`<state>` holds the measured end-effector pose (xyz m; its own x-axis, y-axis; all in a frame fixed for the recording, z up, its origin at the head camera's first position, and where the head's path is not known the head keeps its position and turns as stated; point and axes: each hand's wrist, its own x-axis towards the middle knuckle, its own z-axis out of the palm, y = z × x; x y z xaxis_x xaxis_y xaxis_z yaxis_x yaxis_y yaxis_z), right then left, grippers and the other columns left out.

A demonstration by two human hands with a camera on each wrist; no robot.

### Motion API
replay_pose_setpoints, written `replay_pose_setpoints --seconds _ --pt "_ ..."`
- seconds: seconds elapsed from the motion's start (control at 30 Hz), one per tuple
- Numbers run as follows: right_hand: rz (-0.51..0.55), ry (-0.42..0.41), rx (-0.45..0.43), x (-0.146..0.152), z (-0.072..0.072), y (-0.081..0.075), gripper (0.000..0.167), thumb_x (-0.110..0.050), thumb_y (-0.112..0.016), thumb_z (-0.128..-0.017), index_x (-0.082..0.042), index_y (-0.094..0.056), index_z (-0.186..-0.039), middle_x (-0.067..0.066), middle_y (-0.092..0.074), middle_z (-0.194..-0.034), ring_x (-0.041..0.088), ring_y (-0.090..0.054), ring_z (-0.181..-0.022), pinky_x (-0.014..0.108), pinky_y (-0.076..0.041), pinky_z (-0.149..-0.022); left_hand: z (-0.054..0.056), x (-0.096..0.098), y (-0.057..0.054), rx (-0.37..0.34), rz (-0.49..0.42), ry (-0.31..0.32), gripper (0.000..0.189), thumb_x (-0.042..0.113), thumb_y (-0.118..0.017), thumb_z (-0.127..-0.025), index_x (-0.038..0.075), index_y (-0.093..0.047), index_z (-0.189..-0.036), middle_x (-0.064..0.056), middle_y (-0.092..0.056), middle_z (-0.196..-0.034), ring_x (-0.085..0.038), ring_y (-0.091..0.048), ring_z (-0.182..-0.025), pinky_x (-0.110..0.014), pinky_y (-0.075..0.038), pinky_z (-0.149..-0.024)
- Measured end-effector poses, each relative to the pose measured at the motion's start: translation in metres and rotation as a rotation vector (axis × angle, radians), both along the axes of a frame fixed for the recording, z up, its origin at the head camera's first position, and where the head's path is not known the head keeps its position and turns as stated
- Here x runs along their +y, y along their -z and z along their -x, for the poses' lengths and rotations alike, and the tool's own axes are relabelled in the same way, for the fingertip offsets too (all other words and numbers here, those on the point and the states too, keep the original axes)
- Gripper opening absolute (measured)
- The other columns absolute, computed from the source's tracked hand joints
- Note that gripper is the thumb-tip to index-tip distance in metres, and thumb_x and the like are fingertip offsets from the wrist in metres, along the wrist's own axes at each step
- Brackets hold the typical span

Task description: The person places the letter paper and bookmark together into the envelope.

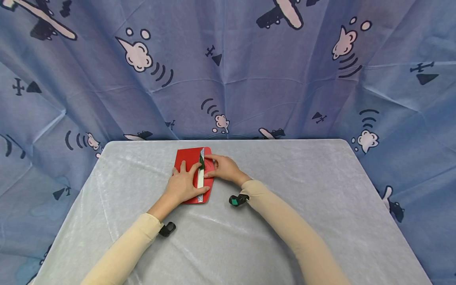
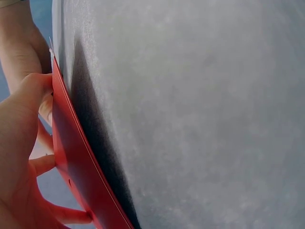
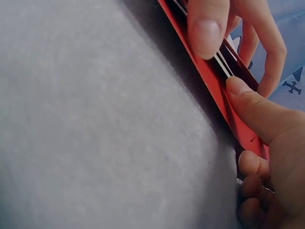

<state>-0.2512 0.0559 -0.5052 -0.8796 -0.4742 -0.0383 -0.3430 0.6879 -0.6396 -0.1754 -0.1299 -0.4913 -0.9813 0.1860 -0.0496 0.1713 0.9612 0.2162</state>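
Observation:
A red envelope (image 1: 186,155) lies near the far edge of the table, its flap (image 1: 207,194) folded out to the right. White edges of a card (image 1: 200,181) with a green pattern show along its opening. My left hand (image 1: 183,185) presses on the envelope's front with its fingers spread, its thumb close to the opening. At the flap, my right hand (image 1: 226,168) grips with thumb and curled fingers. In the right wrist view, the right thumb (image 3: 245,93) touches the card's edge. The right index fingertip is hidden there. In the left wrist view, the envelope (image 2: 81,152) appears from its side.
A pale grey cloth covers the table (image 1: 285,221). Behind it hangs a blue curtain (image 1: 249,99) printed with planes and clouds. Black wrist devices sit below the left wrist (image 1: 168,229) and right wrist (image 1: 238,200).

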Motion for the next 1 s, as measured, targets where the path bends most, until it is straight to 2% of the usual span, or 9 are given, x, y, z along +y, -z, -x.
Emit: replay_pose_setpoints --seconds 0.27,0.4,0.5,0.57,0.63,1.0 --pt "-0.015 0.014 0.024 -0.0021 -0.0022 0.0012 0.078 -0.045 -0.086 -0.072 -0.022 -0.056 -0.14 -0.002 -0.053 -0.071 0.01 -0.048 -0.065 0.022 -0.035 -0.059 -0.0003 0.0002 0.0 -0.005 0.0 0.003 0.09 0.07 -0.067 -0.077 0.027 -0.036 -0.15 -0.033 -0.034 -0.153 -0.063 -0.046 -0.125 -0.06 -0.058 -0.079" --pt "-0.029 0.02 0.016 -0.0031 -0.0026 0.002 0.08 -0.048 -0.085 -0.072 -0.024 -0.054 -0.142 0.004 -0.058 -0.077 0.016 -0.053 -0.074 0.027 -0.043 -0.069 -0.0006 0.0003 -0.0002 -0.006 0.0 0.005 0.091 0.071 -0.066 -0.077 0.027 -0.036 -0.15 -0.033 -0.034 -0.153 -0.063 -0.045 -0.125 -0.06 -0.057 -0.081" --pt "-0.042 0.029 0.012 -0.0041 -0.0031 0.0019 0.082 -0.051 -0.085 -0.071 -0.026 -0.053 -0.143 0.007 -0.07 -0.105 0.019 -0.063 -0.097 0.033 -0.051 -0.087 -0.0011 0.0003 -0.0003 -0.004 -0.003 0.005 0.091 0.07 -0.066 -0.077 0.026 -0.035 -0.151 -0.034 -0.034 -0.153 -0.064 -0.045 -0.125 -0.061 -0.056 -0.084" --pt "-0.055 0.036 0.013 -0.005 -0.0031 0.0018 0.083 -0.052 -0.084 -0.071 -0.027 -0.053 -0.143 0.005 -0.068 -0.128 0.021 -0.063 -0.116 0.037 -0.05 -0.1 -0.0012 0.0002 -0.0002 -0.001 -0.007 0.006 0.091 0.07 -0.067 -0.077 0.026 -0.035 -0.15 -0.033 -0.034 -0.153 -0.064 -0.045 -0.125 -0.061 -0.056 -0.084" --pt "-0.065 0.039 0.012 -0.006 -0.0032 0.0014 0.084 -0.053 -0.084 -0.07 -0.028 -0.053 -0.143 0.002 -0.06 -0.142 0.022 -0.059 -0.127 0.041 -0.048 -0.106 -0.0013 0.0002 0.0 -0.001 -0.01 0.005 0.091 0.07 -0.067 -0.077 0.027 -0.035 -0.15 -0.033 -0.034 -0.153 -0.064 -0.045 -0.125 -0.062 -0.056 -0.085" --pt "-0.121 0.033 0.038 -0.0099 -0.0049 0.0008 0.085 -0.058 -0.082 -0.07 -0.03 -0.051 -0.144 0.004 -0.063 -0.138 0.025 -0.063 -0.122 0.043 -0.051 -0.099 -0.0002 -0.001 0.0034 0.0 -0.01 0.01 0.091 0.07 -0.066 -0.077 0.026 -0.035 -0.15 -0.034 -0.033 -0.153 -0.065 -0.044 -0.125 -0.063 -0.056 -0.083"
